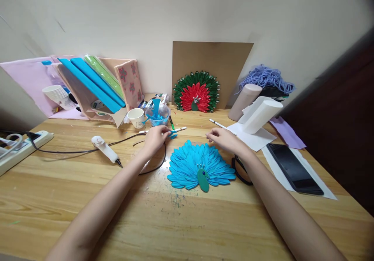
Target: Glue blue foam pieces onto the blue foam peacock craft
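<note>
The blue paper peacock (201, 163) lies flat on the table between my arms, its green body and dark eye facing me. Beyond its left edge, my left hand (156, 139) is closed in a pinch at a small blue paper petal (173, 135). A white marker (179, 129) lies just behind those fingertips. Over the peacock's upper right side is my right hand (223, 139), thumb and fingers drawn together; anything between them is too small to make out. Another white marker (219, 124) lies behind this hand.
A white glue gun (104, 149) lies left, its cable looping beside the peacock. Behind stand a paper cup (136, 118), a tub of blue scraps (157, 117) and a red-green peacock (196, 91). Paper rolls (263, 117) and a phone (293, 168) are right; a power strip (26, 150) is left.
</note>
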Demonstrator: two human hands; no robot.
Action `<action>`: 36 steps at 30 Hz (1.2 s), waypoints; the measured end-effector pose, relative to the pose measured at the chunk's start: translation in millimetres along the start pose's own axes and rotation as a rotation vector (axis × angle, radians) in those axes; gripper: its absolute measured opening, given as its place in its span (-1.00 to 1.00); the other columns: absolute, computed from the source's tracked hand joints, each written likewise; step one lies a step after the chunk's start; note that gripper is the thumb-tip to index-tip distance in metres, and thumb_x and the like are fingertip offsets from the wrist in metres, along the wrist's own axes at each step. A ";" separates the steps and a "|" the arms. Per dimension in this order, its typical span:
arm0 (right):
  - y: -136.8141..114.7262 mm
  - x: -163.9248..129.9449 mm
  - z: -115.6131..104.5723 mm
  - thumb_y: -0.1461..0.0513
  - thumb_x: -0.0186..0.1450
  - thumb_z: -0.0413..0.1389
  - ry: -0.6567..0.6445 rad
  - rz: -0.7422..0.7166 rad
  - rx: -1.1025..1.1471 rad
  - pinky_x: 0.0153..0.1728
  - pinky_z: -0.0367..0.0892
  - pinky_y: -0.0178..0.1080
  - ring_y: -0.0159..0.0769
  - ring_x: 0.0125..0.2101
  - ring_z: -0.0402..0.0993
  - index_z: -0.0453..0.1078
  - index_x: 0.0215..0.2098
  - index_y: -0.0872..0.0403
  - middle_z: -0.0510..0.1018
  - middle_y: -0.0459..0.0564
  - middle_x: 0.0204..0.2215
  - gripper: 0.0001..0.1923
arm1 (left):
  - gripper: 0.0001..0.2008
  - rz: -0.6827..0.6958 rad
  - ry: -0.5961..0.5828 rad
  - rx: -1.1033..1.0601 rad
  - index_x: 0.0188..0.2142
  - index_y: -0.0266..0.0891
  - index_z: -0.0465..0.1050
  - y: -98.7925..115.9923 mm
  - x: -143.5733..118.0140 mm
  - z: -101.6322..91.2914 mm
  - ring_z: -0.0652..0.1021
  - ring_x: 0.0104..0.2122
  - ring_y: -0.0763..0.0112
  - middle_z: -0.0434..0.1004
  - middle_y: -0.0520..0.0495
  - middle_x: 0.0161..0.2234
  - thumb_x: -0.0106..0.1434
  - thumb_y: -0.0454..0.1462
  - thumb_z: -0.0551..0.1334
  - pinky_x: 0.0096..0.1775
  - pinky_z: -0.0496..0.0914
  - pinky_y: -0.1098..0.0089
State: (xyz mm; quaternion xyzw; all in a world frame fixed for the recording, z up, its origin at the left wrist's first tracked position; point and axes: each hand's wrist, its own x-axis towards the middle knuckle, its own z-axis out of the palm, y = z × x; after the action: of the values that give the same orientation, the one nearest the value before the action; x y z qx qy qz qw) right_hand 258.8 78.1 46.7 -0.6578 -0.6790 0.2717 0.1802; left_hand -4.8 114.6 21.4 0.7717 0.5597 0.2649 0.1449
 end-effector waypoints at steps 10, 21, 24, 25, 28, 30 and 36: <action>-19.8 -12.0 23.5 0.10 0.25 -0.03 -0.108 -0.153 0.093 -0.41 0.23 -0.32 -0.29 -0.42 0.43 0.38 -0.44 0.11 0.55 -0.01 -0.46 -0.72 | -0.66 -0.223 -0.167 -0.738 -0.31 -0.34 0.51 5.2 -31.7 -36.2 0.57 -0.48 0.37 0.61 -0.18 -0.38 0.07 -0.08 0.27 -0.48 0.35 0.46; -123.3 -16.1 110.0 0.20 0.25 -0.04 -0.356 -0.370 0.291 -0.40 0.27 -0.33 -0.35 -0.44 0.42 0.37 -0.42 0.11 0.52 -0.05 -0.48 -0.80 | -0.70 -0.479 -0.118 -0.758 -0.33 -0.29 0.59 -60.8 -139.6 -104.7 0.39 -0.73 0.59 0.60 -0.11 -0.50 -0.02 -0.13 0.34 -0.67 0.29 0.55; -154.3 -0.8 140.7 0.24 0.23 -0.02 -0.301 -0.444 0.211 -0.37 0.27 -0.30 -0.33 -0.39 0.43 0.37 -0.40 0.10 0.53 -0.02 -0.42 -0.85 | -0.71 -0.563 -0.001 -0.742 -0.35 -0.28 0.60 -87.0 -159.9 -118.6 0.46 -0.68 0.51 0.61 -0.12 -0.51 -0.05 -0.13 0.35 -0.62 0.36 0.52; -163.5 4.1 151.2 0.24 0.22 -0.01 -0.272 -0.466 0.211 -0.35 0.28 -0.29 -0.32 -0.36 0.43 0.37 -0.37 0.10 0.53 0.00 -0.38 -0.86 | -0.71 -0.568 0.047 -0.735 -0.36 -0.28 0.60 -94.3 -165.3 -122.1 0.50 -0.63 0.46 0.61 -0.12 -0.49 -0.05 -0.14 0.36 -0.57 0.41 0.49; -187.8 16.2 182.0 0.19 0.18 0.07 -0.213 -0.490 0.288 -0.28 0.31 -0.26 -0.29 -0.25 0.42 0.32 -0.19 0.10 0.49 0.05 -0.22 -0.76 | -0.71 -0.551 0.160 -0.719 -0.35 -0.27 0.60 -110.9 -177.5 -128.1 0.58 -0.46 0.33 0.63 -0.13 -0.42 -0.07 -0.15 0.37 -0.38 0.49 0.40; -202.0 22.0 200.3 0.13 0.13 0.13 -0.197 -0.497 0.315 -0.24 0.31 -0.24 -0.25 -0.19 0.40 0.26 -0.08 0.11 0.45 0.08 -0.16 -0.58 | -0.71 -0.549 0.213 -0.705 -0.36 -0.28 0.60 -118.1 -182.0 -128.4 0.60 -0.39 0.28 0.63 -0.14 -0.39 -0.08 -0.15 0.38 -0.30 0.49 0.36; -229.1 29.1 232.1 0.15 0.21 0.02 -0.185 -0.566 0.121 -0.28 0.23 -0.23 -0.20 -0.31 0.39 0.36 -0.29 0.10 0.51 0.04 -0.36 -0.80 | -0.72 -0.553 0.353 -0.598 -0.38 -0.34 0.58 -132.8 -185.1 -119.9 0.60 -0.34 0.25 0.63 -0.17 -0.36 0.00 -0.15 0.33 -0.24 0.48 0.35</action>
State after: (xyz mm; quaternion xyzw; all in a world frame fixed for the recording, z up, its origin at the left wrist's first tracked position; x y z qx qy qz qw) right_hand -65.2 79.2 -0.4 -0.4031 -0.8313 0.3095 0.2250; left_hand -221.0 -24.2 4.7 0.4601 0.6602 0.4939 0.3294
